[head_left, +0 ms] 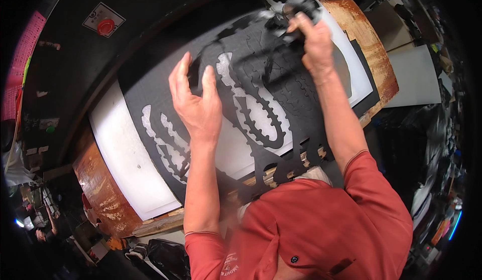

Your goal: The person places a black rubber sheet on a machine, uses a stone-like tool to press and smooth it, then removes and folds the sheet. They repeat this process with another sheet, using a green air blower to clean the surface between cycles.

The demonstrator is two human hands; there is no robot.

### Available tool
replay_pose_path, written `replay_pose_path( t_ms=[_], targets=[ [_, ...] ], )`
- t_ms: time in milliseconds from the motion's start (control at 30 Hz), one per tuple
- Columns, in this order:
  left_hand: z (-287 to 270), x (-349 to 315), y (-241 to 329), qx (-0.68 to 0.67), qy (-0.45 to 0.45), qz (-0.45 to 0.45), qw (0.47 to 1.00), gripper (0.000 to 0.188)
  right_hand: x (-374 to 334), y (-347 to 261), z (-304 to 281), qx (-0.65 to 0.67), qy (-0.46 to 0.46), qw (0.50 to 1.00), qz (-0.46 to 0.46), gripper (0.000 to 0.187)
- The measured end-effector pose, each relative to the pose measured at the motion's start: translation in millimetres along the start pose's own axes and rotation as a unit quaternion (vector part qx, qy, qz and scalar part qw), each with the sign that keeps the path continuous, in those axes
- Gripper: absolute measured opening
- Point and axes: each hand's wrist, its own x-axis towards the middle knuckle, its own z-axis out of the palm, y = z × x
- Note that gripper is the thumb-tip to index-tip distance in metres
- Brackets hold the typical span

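A black sheet (173, 74) of thin material lies on a white board, with curved, notch-edged openings cut through it. The board shows white through these openings. Over the sheet's middle, my left hand (198, 104) is raised with thumb and fingers apart, holding nothing. Further off to the right, my right hand (317, 49) is closed on a bunch of black cut-out pieces (281, 24), smeared by motion. Fine curved cut lines run across the sheet below that hand. Ragged black strips (263, 164) of the sheet hang over the near edge.
Beneath the white board (125, 144) is a worn brown wooden table (103, 189). A dark machine body carries a red push button (106, 27) and a green button (50, 129) on the left. A pale panel (411, 77) stands to the right; a black bag (168, 257) sits below.
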Motion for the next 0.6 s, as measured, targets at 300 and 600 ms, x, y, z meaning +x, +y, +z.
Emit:
replay_pose_path(
  t_ms=[300, 600],
  targets=[
    [21.1, -39.9, 10.4, -0.302, -0.137, -0.441, 0.834, 0.062, 23.5, -93.5, -7.2, -0.042, 0.081, 0.981, -0.174, 0.025],
    [55.6, -17.8, 1.7, -0.313, -0.111, -0.447, 0.831, 0.020, 60.6, -81.4, -46.7, 0.115, 0.096, 0.989, 0.020, 0.011]
  ],
)
